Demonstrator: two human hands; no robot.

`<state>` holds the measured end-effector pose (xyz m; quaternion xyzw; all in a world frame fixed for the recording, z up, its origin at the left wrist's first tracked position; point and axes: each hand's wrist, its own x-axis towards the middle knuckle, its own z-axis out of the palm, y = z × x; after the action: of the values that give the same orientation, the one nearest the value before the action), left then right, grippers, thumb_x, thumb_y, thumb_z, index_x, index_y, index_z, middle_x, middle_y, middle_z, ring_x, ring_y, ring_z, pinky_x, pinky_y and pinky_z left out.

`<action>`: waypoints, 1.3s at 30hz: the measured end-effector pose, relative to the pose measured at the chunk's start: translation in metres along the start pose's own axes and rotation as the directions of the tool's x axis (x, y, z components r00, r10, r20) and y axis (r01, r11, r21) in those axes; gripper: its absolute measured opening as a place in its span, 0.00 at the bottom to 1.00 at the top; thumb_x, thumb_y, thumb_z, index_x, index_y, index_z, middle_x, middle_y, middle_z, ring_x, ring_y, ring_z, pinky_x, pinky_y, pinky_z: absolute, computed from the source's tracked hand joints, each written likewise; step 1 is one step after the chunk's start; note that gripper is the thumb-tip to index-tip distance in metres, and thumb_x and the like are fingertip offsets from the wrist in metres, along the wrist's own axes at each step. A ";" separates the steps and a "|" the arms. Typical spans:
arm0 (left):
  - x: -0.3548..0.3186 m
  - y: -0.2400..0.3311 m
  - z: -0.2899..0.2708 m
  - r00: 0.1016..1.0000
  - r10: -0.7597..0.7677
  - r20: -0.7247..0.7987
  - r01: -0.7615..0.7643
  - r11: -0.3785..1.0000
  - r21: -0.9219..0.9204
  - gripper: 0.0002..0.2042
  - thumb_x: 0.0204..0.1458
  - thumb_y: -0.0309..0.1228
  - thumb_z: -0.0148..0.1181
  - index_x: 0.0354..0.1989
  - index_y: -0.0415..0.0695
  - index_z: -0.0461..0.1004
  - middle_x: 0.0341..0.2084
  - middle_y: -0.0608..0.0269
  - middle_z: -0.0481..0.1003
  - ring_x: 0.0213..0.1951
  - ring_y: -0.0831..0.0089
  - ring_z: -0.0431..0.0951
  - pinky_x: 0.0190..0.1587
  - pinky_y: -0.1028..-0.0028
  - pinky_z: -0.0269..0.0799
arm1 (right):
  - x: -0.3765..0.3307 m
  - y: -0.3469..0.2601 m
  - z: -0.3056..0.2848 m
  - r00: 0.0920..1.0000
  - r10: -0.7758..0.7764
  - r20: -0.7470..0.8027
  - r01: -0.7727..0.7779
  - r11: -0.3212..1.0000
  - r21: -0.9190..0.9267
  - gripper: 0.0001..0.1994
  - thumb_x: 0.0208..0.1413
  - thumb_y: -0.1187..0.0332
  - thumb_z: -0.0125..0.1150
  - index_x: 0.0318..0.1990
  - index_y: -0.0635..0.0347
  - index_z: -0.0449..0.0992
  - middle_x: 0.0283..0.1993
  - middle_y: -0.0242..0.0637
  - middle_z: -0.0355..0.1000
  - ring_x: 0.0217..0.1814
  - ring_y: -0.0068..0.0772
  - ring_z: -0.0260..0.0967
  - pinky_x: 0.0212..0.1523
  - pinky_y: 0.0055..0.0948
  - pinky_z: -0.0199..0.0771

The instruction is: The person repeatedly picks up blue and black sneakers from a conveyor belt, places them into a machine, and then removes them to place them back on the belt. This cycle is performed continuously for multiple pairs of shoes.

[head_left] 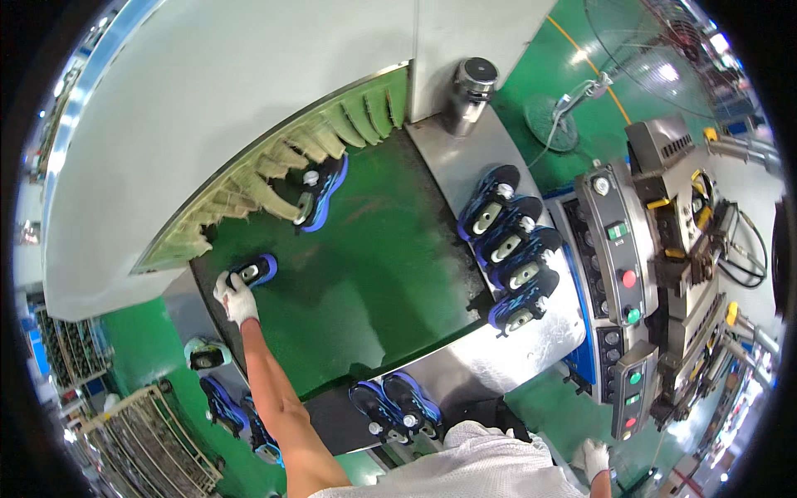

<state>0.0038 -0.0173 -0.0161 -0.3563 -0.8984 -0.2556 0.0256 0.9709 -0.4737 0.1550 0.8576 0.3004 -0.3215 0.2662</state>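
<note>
My left hand (237,300), in a white glove, reaches out to the far left part of the green conveyor belt (378,274). Its fingers close on the end of a black shoe with a purple-blue sole (264,269); the hand hides part of that shoe. A second black and blue shoe (330,192) lies farther back on the belt, partly under the strip curtain (274,162). My right hand (592,458), gloved too, is low at my right side, apart from the shoes. It appears to hold nothing, with its fingers loosely apart.
Several shoes (506,257) stand along the right metal ledge (531,357), below a steel flask (471,91). Two shoes (394,407) rest at the near edge, others (224,407) at lower left. A button-panel machine (618,249) and a fan (656,66) are on the right.
</note>
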 end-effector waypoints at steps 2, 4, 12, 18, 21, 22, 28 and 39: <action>-0.017 0.015 -0.004 0.992 0.127 0.007 -0.127 0.991 0.029 0.13 0.66 0.35 0.53 0.54 0.42 0.74 0.49 0.45 0.73 0.51 0.46 0.73 0.56 0.54 0.69 | -0.024 -0.130 -0.036 0.999 0.034 0.028 -0.044 0.852 0.522 0.22 0.63 0.60 0.61 0.62 0.57 0.73 0.53 0.44 0.79 0.52 0.45 0.79 0.53 0.44 0.81; -0.050 0.021 -0.015 0.966 0.246 0.075 -0.245 0.969 -0.018 0.10 0.66 0.33 0.53 0.49 0.42 0.74 0.47 0.47 0.73 0.51 0.48 0.73 0.55 0.55 0.69 | -0.048 -0.205 -0.075 0.996 -0.018 0.086 -0.053 0.657 0.752 0.22 0.65 0.62 0.59 0.62 0.62 0.72 0.52 0.45 0.79 0.52 0.39 0.79 0.52 0.37 0.82; -0.273 0.275 -0.120 0.475 0.648 0.595 -0.297 0.755 -0.585 0.11 0.51 0.28 0.70 0.41 0.41 0.79 0.40 0.55 0.74 0.39 0.59 0.79 0.43 0.63 0.76 | -0.118 -0.337 -0.125 0.693 -0.708 -0.132 0.639 0.519 0.568 0.33 0.59 0.56 0.63 0.67 0.67 0.66 0.62 0.58 0.71 0.66 0.48 0.71 0.66 0.38 0.69; -0.465 0.476 -0.189 -0.215 0.959 0.185 -0.259 0.126 -0.958 0.10 0.49 0.28 0.72 0.40 0.42 0.80 0.38 0.52 0.79 0.41 0.55 0.81 0.44 0.62 0.77 | -0.094 -0.291 -0.139 0.461 -0.394 -0.795 0.860 0.418 0.291 0.26 0.44 0.76 0.59 0.56 0.66 0.68 0.51 0.55 0.70 0.53 0.61 0.71 0.51 0.44 0.75; -0.543 0.557 -0.223 -0.491 0.860 -0.137 -0.112 -0.219 -0.969 0.14 0.49 0.29 0.73 0.43 0.41 0.79 0.41 0.51 0.79 0.44 0.53 0.81 0.47 0.61 0.77 | -0.084 -0.195 -0.147 0.518 -0.184 -0.835 0.844 0.272 0.463 0.25 0.46 0.74 0.63 0.56 0.62 0.70 0.47 0.49 0.74 0.49 0.54 0.74 0.49 0.42 0.76; -0.570 0.582 -0.246 -0.539 0.822 -0.182 -0.038 -0.240 -0.970 0.18 0.49 0.29 0.73 0.48 0.40 0.78 0.46 0.49 0.79 0.49 0.52 0.80 0.52 0.61 0.76 | -0.105 -0.165 -0.165 0.575 -0.090 -0.813 0.817 0.018 0.576 0.27 0.49 0.70 0.69 0.59 0.60 0.70 0.50 0.44 0.76 0.49 0.42 0.76 0.51 0.37 0.76; -0.707 0.684 -0.273 -0.403 0.892 -0.207 0.008 -0.223 -0.975 0.21 0.57 0.25 0.65 0.59 0.37 0.70 0.56 0.48 0.74 0.57 0.57 0.77 0.61 0.61 0.73 | -0.100 -0.029 -0.116 0.854 0.199 -0.481 0.471 -0.688 0.552 0.23 0.56 0.71 0.69 0.58 0.68 0.72 0.47 0.35 0.77 0.45 0.26 0.75 0.46 0.29 0.79; -1.007 0.860 -0.104 -0.362 0.830 0.423 -0.397 0.273 -0.876 0.35 0.49 0.47 0.68 0.59 0.32 0.69 0.56 0.37 0.74 0.57 0.46 0.77 0.61 0.58 0.70 | -0.115 0.074 -0.071 0.867 0.467 -0.174 0.489 -0.864 0.117 0.36 0.49 0.62 0.71 0.61 0.82 0.68 0.52 0.60 0.78 0.50 0.52 0.81 0.52 0.47 0.85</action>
<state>1.3010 -0.1695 0.2240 -0.8625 -0.2438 -0.0750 -0.4370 0.9791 -0.5170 0.3026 0.3828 -0.1600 -0.1205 -0.9019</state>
